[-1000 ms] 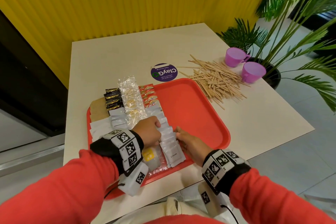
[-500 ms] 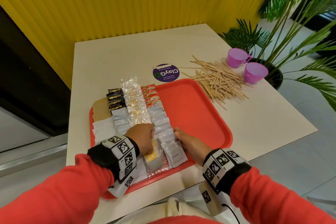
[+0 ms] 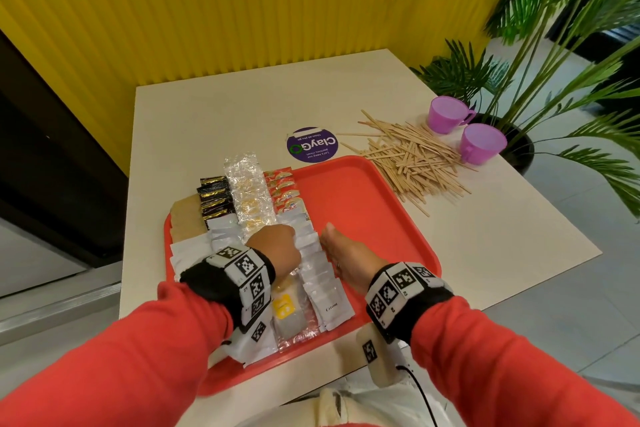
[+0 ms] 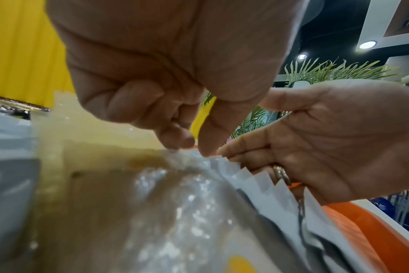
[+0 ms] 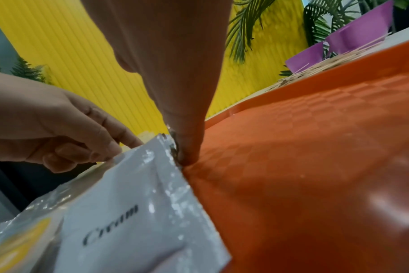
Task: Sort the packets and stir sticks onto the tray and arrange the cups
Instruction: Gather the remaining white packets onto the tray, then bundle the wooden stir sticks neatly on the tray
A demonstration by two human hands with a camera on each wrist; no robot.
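A red tray (image 3: 374, 218) holds rows of sorted packets. The rightmost row is of overlapping white cream packets (image 3: 322, 284). My left hand (image 3: 277, 246) is curled, and its thumb and fingertips (image 4: 206, 147) touch the row's left edge. My right hand (image 3: 341, 253) stands edge-on with straight fingers (image 5: 187, 129) pressed against the row's right side (image 4: 245, 175). Neither hand lifts a packet. Wooden stir sticks (image 3: 412, 159) lie in a loose pile on the table beyond the tray. Two purple cups (image 3: 445, 114) (image 3: 481, 143) stand upright past them.
On the tray's left half lie black packets (image 3: 214, 198), clear packets (image 3: 247, 191), red packets (image 3: 284, 187), plain white packets (image 3: 190, 253) and brown ones (image 3: 185, 222). The tray's right half is bare. A purple round sticker (image 3: 311, 149) marks the table. Palm plants stand at the right.
My left hand slid toward me along the cream row, then back away. My right hand edged a little farther along the row's right side. The packets stay in their rows.
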